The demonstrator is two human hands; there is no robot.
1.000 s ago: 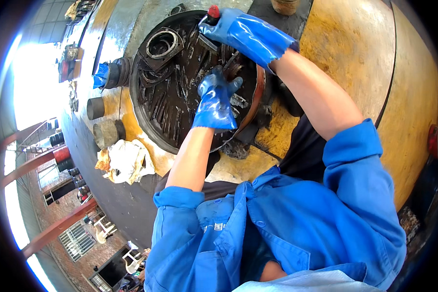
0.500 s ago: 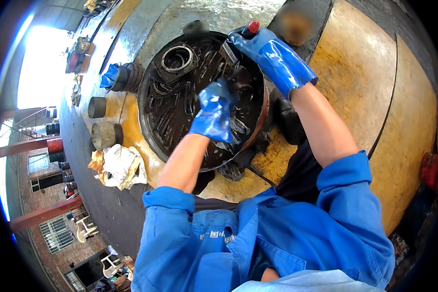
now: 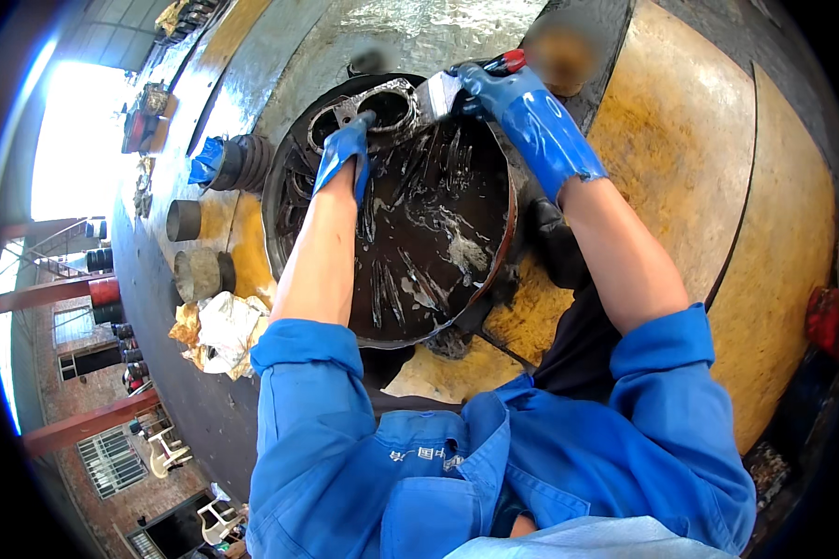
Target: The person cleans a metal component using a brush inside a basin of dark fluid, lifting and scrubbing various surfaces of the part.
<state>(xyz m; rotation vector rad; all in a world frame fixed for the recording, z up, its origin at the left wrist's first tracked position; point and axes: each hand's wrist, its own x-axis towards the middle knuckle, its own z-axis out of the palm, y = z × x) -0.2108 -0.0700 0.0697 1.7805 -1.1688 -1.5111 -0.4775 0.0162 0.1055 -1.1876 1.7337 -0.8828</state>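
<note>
Both my hands wear blue rubber gloves above a round pan (image 3: 505,219) of dark, oily liquid. My left hand (image 3: 343,154) is closed on a metal part with two round openings (image 3: 391,138), fingers at the bridge between its rings. This part is tilted up at the pan's far side. In my right hand (image 3: 502,91) is a flat brush (image 3: 438,95) with a pale, wide head and a red-and-black handle (image 3: 506,61). Its head touches or nearly touches the right end of the metal part; I cannot tell which.
Left of the pan stand short metal cylinders (image 3: 199,273), a ribbed dark cylinder (image 3: 242,160) and a crumpled white cloth (image 3: 228,326). A blurred brownish round thing (image 3: 564,58) sits beyond my right hand. Stained yellow sheets (image 3: 667,140) cover the floor on the right.
My left hand has moved up and left from mid-pan onto the two-ringed part, which is now raised and tilted. The brush in my right hand has swung toward that part.
</note>
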